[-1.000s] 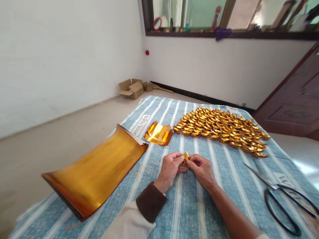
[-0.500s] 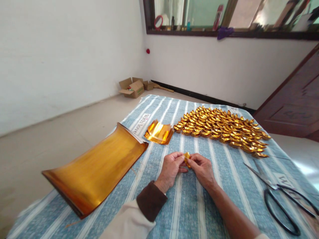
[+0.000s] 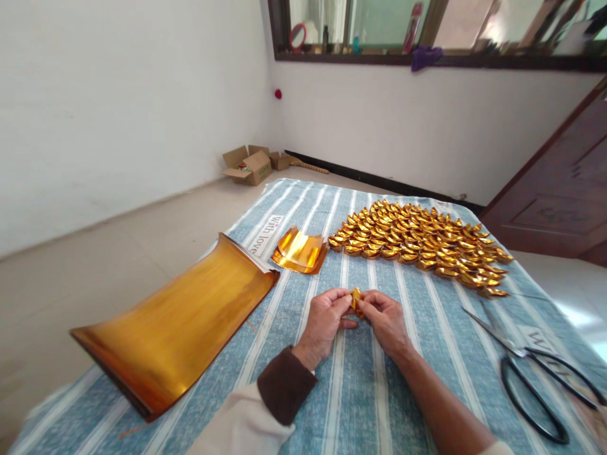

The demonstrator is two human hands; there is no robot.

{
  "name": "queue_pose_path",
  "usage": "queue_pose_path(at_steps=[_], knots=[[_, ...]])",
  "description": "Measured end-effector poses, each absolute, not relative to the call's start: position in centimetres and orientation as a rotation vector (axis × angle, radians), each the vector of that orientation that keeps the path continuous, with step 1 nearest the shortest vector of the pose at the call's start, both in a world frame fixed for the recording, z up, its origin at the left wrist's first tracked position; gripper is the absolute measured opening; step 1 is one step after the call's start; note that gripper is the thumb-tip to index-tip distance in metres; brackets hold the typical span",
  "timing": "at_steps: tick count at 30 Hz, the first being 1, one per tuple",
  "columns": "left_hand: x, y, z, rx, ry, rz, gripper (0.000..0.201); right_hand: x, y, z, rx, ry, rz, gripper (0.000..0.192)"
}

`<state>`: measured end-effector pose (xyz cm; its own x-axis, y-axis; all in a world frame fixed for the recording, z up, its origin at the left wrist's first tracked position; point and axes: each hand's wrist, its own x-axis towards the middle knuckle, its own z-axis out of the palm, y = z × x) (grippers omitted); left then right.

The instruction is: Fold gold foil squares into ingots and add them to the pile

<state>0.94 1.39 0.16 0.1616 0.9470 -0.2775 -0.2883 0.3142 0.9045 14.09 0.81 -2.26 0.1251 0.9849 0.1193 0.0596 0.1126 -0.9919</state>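
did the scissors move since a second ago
No. The scissors keep their place on the striped cloth, beside the same printed label; only the camera shifted slightly.

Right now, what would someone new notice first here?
The heap of gold ingots at the cloth's far side, then the big gold sheets curling at the left. In the middle, the left hand and right hand pinch a small gold piece between them.

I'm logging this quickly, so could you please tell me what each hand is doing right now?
Left hand: closed, pinching the gold paper piece.
Right hand: closed, pinching the same piece.
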Motion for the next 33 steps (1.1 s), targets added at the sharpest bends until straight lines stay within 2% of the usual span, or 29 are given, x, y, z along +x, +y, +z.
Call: queue_pose_path(at_steps=[24, 33], knots=[[1.02, 1.13, 0.17, 0.824, 1.029, 1.048, 0.03, 14.13, 0.77, -2.26, -1.254, -1.258, 0.959, 0.029], [0.98, 1.32, 0.13, 0.839, 1.049, 1.038, 0.03, 14.52, 0.66, -2.7, -1.199, -1.404, 0.891, 0.022]])
